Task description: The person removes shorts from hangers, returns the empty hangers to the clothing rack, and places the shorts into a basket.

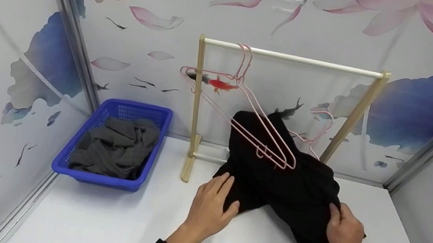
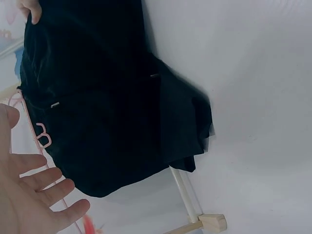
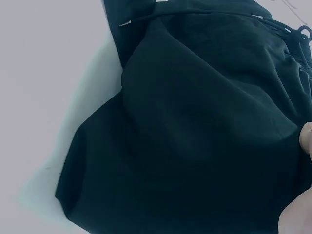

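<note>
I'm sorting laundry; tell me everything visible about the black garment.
The black garment looks like soft, matte cloth, creased, with a gathered edge, a dark loop and short pale marks. It slants over the white table, partly behind two hanging pink hangers; a third hanger's hook shows at its upper edge. The right hand grips one side; whether the left hand touches it is unclear.

You can pass over white tabletop (image 1: pixel 107 221) between the blue plastic basket (image 1: pixel 106 182) and your left hand (image 1: pixel 210 206). A black cloth garment (image 1: pixel 297 185) and two slim pink hangers (image 1: pixel 241 79) obstruct the wood-posted rack (image 1: pixel 194 122), whose white rail (image 1: pixel 315 62) is free right of their hooks (image 1: pixel 250 60).
</note>
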Demonstrator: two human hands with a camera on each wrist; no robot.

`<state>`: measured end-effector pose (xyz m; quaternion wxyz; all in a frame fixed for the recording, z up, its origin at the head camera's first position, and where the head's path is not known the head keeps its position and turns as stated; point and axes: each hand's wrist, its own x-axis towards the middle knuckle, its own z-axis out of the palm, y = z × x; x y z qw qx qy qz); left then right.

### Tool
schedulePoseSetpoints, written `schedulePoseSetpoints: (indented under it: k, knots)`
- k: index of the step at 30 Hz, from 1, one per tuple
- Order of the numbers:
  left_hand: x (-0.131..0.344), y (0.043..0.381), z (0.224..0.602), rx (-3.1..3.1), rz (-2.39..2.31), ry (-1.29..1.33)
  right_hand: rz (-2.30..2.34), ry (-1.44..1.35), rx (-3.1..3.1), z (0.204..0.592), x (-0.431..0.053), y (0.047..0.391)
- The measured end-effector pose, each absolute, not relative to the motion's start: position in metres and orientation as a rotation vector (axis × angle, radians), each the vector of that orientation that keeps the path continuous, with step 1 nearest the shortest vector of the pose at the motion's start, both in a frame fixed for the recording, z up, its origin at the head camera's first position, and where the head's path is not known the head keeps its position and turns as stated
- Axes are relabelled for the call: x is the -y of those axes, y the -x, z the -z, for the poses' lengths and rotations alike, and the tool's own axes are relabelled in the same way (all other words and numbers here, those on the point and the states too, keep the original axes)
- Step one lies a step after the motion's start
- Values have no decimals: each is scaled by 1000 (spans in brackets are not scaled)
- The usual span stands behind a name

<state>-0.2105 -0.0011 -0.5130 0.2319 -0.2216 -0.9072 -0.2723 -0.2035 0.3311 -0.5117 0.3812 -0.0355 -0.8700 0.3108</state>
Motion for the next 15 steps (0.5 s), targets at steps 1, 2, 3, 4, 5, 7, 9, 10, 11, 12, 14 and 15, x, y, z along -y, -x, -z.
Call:
schedulePoseSetpoints:
  k: [1, 2, 3, 4, 5, 7, 9, 10, 11, 12, 14, 15]
  knots:
    - [2, 210, 514, 2498, 755, 603, -797, 90, 2226, 513, -331, 203]
    - [2, 209, 515, 2503, 761, 598, -796, 91, 2233, 515, -331, 203]
    - [3, 209, 515, 2509, 765, 592, -799, 92, 2242, 516, -331, 203]
    - [4, 208, 516, 2515, 772, 587, -802, 94, 2249, 518, -331, 203]
    - [4, 208, 517, 2521, 779, 582, -801, 97, 2254, 519, -331, 202]
    - [5, 207, 518, 2530, 790, 575, -799, 100, 2262, 522, -330, 202]
    - [5, 206, 518, 2533, 797, 571, -796, 96, 2263, 525, -330, 201]
    - [6, 206, 519, 2533, 801, 570, -796, 92, 2261, 526, -330, 201]
    - [6, 206, 519, 2530, 802, 569, -800, 91, 2262, 527, -329, 200]
    - [6, 206, 520, 2527, 802, 568, -807, 88, 2265, 529, -329, 200]
    - [6, 205, 520, 2522, 801, 567, -818, 86, 2267, 531, -328, 199]
    - [6, 205, 521, 2521, 799, 566, -826, 86, 2268, 532, -327, 199]
